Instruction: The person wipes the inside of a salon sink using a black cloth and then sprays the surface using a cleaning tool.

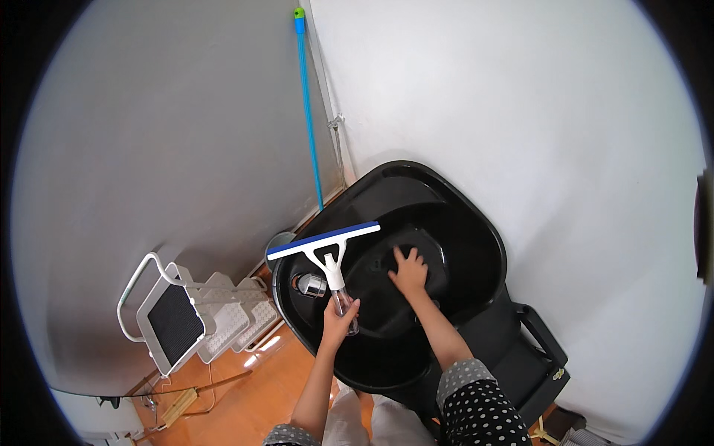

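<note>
In the head view, my left hand (340, 319) is closed around the clear bottle handle of a spray squeegee (333, 277), whose white head with a blue blade points up and away from me over the left side of a black shampoo basin (498, 245). My right hand (410, 271) reaches into the bowl with its fingers spread, holding nothing; whether the fingertips touch the bowl cannot be told. A chrome tap fitting (312, 285) sits on the basin's left side, just left of the squeegee's neck.
A white tiered trolley (167, 320) stands at the left. A blue pole (308, 111) leans by the wall corner behind the basin. A black chair (524, 357) adjoins the basin at the lower right. A bucket (279, 242) is partly hidden behind the basin.
</note>
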`<state>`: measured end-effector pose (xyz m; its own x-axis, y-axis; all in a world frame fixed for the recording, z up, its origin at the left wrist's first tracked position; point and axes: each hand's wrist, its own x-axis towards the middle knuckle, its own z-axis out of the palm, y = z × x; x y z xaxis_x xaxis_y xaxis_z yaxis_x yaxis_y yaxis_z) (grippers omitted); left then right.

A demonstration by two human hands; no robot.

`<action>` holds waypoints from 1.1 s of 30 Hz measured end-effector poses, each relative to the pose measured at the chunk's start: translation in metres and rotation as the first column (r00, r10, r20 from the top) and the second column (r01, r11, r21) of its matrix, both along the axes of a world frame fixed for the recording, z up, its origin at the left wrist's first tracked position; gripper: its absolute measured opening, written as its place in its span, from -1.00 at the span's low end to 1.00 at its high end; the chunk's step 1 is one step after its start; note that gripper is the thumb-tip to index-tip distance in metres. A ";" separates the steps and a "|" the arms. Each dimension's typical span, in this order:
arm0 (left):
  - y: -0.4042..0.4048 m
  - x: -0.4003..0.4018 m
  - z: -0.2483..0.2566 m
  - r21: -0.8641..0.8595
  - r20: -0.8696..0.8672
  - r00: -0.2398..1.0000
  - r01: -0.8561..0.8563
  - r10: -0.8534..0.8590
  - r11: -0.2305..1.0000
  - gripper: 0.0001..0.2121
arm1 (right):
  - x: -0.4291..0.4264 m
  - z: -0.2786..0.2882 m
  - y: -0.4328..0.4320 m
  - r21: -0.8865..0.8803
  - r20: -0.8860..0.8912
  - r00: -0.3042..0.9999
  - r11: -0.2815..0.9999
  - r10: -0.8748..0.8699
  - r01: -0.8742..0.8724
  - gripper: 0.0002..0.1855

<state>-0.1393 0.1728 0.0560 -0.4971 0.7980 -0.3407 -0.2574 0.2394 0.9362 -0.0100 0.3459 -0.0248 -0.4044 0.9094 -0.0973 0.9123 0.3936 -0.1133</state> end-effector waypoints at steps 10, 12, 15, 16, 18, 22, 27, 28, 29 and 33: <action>0.008 0.001 -0.016 0.020 0.008 1.000 0.023 -0.023 1.000 -0.79 | 0.000 -0.005 0.052 0.106 0.047 0.992 0.988 -0.119 0.114 -0.17; 0.009 0.002 -0.018 0.019 -0.005 0.999 0.044 -0.044 0.999 -0.79 | -0.004 -0.002 0.068 0.101 0.074 0.970 0.969 -0.233 0.225 -0.20; 0.009 0.001 -0.021 0.013 0.006 0.997 0.070 -0.070 0.997 -0.79 | -0.013 -0.003 0.063 0.105 0.070 0.968 0.967 -0.240 0.232 -0.25; 0.008 0.001 -0.020 0.011 0.008 0.997 0.071 -0.072 0.997 -0.79 | -0.010 -0.001 0.058 0.093 0.066 0.986 0.985 -0.153 0.146 -0.29; 0.009 0.001 -0.019 0.015 0.028 0.998 0.049 -0.050 0.999 -0.79 | -0.002 0.004 0.045 0.026 0.032 0.999 0.999 0.023 -0.024 -0.30; 0.010 0.003 -0.016 0.030 0.060 0.998 0.003 -0.005 1.000 -0.79 | 0.034 0.011 0.021 -0.037 -0.044 0.898 0.898 0.438 -0.439 -0.25; 0.005 0.001 -0.015 0.057 0.040 0.999 0.013 -0.015 0.998 -0.79 | 0.077 0.020 0.028 -0.085 0.041 0.946 0.944 0.323 -0.319 -0.17; 0.006 0.002 -0.013 0.059 0.030 0.999 0.020 -0.022 0.998 -0.79 | 0.084 0.017 0.034 -0.039 0.044 0.983 0.983 0.181 -0.179 -0.16; 0.007 0.003 -0.011 0.061 0.019 0.999 0.028 -0.029 0.998 -0.79 | 0.086 0.012 0.039 0.008 0.041 0.999 0.999 0.036 -0.036 -0.15; 0.009 0.007 -0.005 0.067 -0.001 0.998 0.056 -0.057 0.996 -0.79 | 0.057 0.003 0.034 -0.052 0.104 0.972 0.975 -0.209 0.215 -0.13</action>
